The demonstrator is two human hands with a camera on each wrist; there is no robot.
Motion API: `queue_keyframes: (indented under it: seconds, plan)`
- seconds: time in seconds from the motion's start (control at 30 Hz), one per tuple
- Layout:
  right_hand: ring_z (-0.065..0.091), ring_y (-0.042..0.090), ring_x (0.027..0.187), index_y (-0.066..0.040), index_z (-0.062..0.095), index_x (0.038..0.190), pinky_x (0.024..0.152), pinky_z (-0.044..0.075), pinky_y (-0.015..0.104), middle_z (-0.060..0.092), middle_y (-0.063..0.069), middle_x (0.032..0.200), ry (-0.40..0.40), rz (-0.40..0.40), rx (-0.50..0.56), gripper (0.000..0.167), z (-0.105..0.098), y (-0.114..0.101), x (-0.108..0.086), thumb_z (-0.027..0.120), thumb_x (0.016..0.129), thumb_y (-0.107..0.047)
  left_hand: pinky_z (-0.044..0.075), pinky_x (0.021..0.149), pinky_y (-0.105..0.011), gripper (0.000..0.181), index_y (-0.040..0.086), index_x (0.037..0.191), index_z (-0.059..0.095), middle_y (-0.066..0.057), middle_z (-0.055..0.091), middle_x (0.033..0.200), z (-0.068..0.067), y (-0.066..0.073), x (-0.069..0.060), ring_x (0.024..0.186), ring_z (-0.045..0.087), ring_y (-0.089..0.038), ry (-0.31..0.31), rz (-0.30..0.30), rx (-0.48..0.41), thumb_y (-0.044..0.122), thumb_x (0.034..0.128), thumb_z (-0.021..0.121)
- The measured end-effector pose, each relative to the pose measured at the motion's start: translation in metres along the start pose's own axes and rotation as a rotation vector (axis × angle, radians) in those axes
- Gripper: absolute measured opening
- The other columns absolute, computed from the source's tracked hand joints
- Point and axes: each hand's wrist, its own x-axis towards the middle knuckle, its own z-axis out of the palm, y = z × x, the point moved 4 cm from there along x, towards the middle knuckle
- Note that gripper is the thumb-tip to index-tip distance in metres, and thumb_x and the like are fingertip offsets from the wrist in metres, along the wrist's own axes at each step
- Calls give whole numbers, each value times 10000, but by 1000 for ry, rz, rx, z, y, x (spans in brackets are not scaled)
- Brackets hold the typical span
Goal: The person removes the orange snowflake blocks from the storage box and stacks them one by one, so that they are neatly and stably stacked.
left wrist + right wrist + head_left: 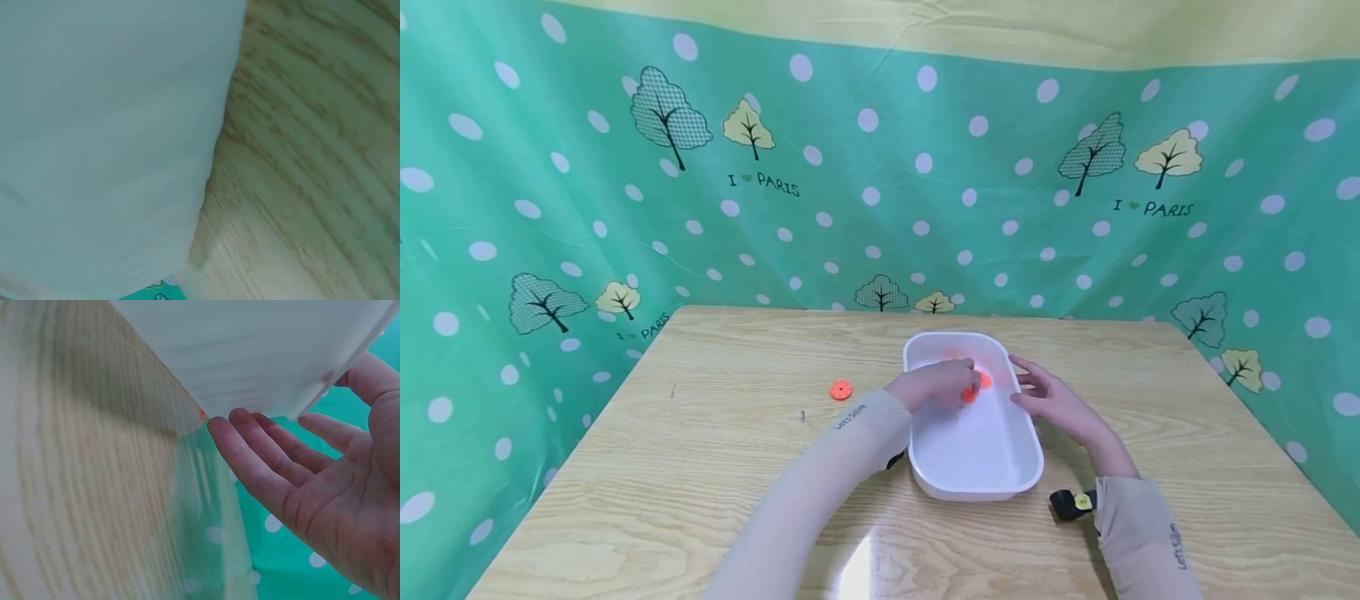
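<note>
Inside the white tub (977, 454), my left hand (943, 383) reaches over the left rim with curled fingers around a small orange piece (970, 394). Another orange piece (986, 380) is just beyond those fingertips. Part of both pieces is hidden by the hand. My right hand (1060, 406) rests against the tub's right side, its fingers extended; the right wrist view shows this hand (331, 481) with fingertips at the tub's outer wall (250, 356). The left wrist view shows the tub wall (106, 137) close up, and no hand.
An orange disc (841, 390) with a central hole lies on the wooden table (700, 467) left of the tub. Near it is a tiny dark item (802, 415). A green dotted curtain (820, 167) hangs behind the table and along its sides.
</note>
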Motion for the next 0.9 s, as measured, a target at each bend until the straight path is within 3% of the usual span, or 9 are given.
queue_keyframes:
  seconds: [0.27, 0.5, 0.7, 0.9]
  plan:
    - [474, 370, 1142, -180, 186, 1455, 859, 483, 425, 373, 238, 1353, -5, -2, 9, 672, 1, 0, 0, 549, 891, -229, 370, 704, -177, 153, 152, 982, 616, 28, 519, 853, -1, 1, -1, 777, 476, -113, 20, 73, 73, 91, 849, 572]
    - [455, 381, 1161, -189, 180, 1457, 872, 473, 443, 361, 234, 1367, -7, -1, 16, 681, 1, -1, 0, 553, 890, -240, 368, 741, -178, 123, 155, 981, 592, 38, 522, 832, 0, -4, -1, 796, 481, -103, -13, 12, 0, 128, 869, 550]
    - [449, 382, 1166, -194, 178, 1458, 884, 463, 454, 357, 232, 1368, -8, 0, 19, 688, 1, -2, 0, 559, 887, -250, 382, 711, -183, 90, 176, 914, 541, 43, 528, 792, 2, -6, 0, 765, 490, -103, -40, -27, 6, 177, 848, 602]
    - [444, 382, 1172, -199, 178, 1458, 883, 463, 456, 353, 230, 1373, -5, 6, 15, 688, 1, -2, -1, 559, 888, -256, 392, 675, -195, 148, 197, 892, 529, 42, 530, 792, 1, -5, -1, 747, 493, -105, -36, -21, 30, 171, 794, 638]
